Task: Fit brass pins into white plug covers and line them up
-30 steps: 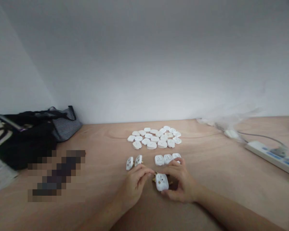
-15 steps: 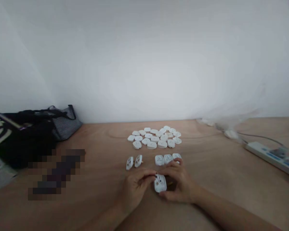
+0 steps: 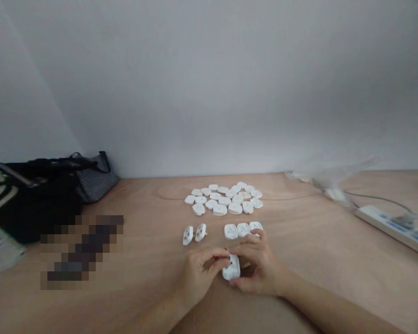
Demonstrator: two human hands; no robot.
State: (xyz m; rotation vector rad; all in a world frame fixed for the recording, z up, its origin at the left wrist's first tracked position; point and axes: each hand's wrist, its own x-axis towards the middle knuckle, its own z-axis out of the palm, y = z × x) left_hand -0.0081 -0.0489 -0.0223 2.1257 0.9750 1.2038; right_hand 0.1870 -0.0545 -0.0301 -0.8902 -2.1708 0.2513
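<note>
Both my hands meet low in the middle of the wooden table [image 3: 142, 278] around one white plug part [image 3: 231, 268]. My right hand [image 3: 259, 269] cups it from the right, fingers curled round it. My left hand [image 3: 200, 273] pinches at its left edge with thumb and forefinger. Just beyond my hands lie three white socket faces in a row [image 3: 243, 229], and two more stand on edge to the left [image 3: 194, 234]. Farther back sits a pile of several white plug parts [image 3: 225, 199].
A black and striped bag [image 3: 38, 195] lies at the far left with a blurred-out dark patch [image 3: 81, 253] in front of it. A white power strip [image 3: 393, 227] with its cable and a clear plastic bag [image 3: 330, 178] lie at the right. A grey wall rises behind.
The white part has turned in my hands, from face up to more on edge, and shifted slightly left. My left fingers have closed in on it.
</note>
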